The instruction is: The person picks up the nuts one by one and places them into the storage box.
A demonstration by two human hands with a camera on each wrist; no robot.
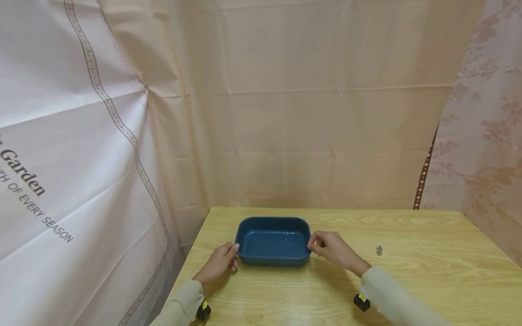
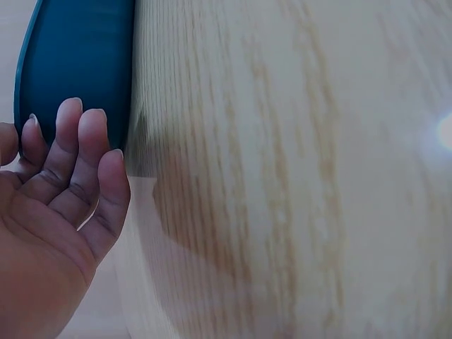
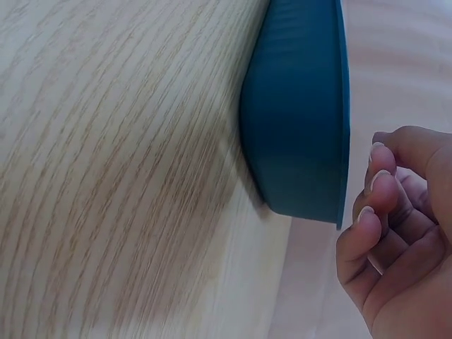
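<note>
A dark blue rectangular dish [image 1: 273, 261] with rounded corners stands upright on the wooden table. Nothing lies inside it except small bright glints on the inner wall. At its left end, my left hand [image 1: 221, 260] pinches the rim between thumb and index finger; the other fingers lie along the outer wall [image 2: 81, 56] in the left wrist view. My right hand [image 1: 332, 248] is at the right end, fingertips right by the rim. The right wrist view shows these loosely bent fingers [image 3: 385, 194] with a gap between them and the dish's wall [image 3: 300, 127].
A small grey patterned piece [image 1: 379, 250] lies on the wooden table [image 1: 432, 253], right of the dish. Beige cloth [image 1: 318, 113] hangs behind the table, with printed white cloth [image 1: 81, 181] on the left and floral cloth [image 1: 485, 149] on the right.
</note>
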